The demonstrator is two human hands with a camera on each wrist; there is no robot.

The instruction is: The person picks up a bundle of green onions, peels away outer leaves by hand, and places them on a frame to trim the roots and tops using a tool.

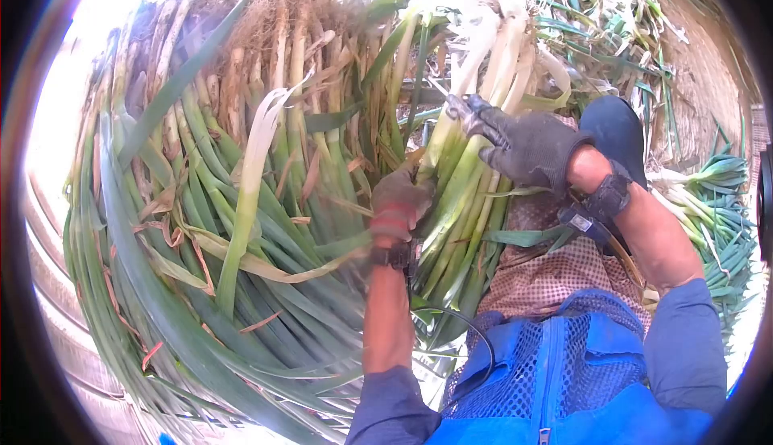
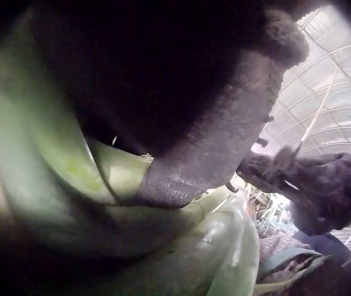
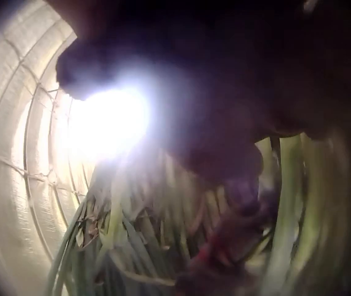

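Observation:
My left hand [image 1: 400, 202], in a dark glove with a red cuff, grips the stalks of a bunch of long green onions [image 1: 451, 211] at my lap. In the left wrist view a gloved finger [image 2: 206, 142] bends around the green stalks [image 2: 77, 160]. My right hand [image 1: 535, 149], gloved too, is above and right of the left, over the bunch's upper part. It holds a small pointed metal tool [image 1: 454, 107], tip toward the upper left; its exact kind I cannot tell. Pale peeled shafts [image 1: 503, 50] rise behind it. Shadow darkens most of the right hand [image 3: 218, 123] in its wrist view.
A big pile of unpeeled green onions [image 1: 225, 187] lies left, brown roots [image 1: 290, 10] at the far end. Stripped leaves [image 1: 604, 10] litter the back right. A smaller bundle [image 1: 717, 211] lies at the right. Ribbed translucent sheeting [image 3: 27, 154] stands behind.

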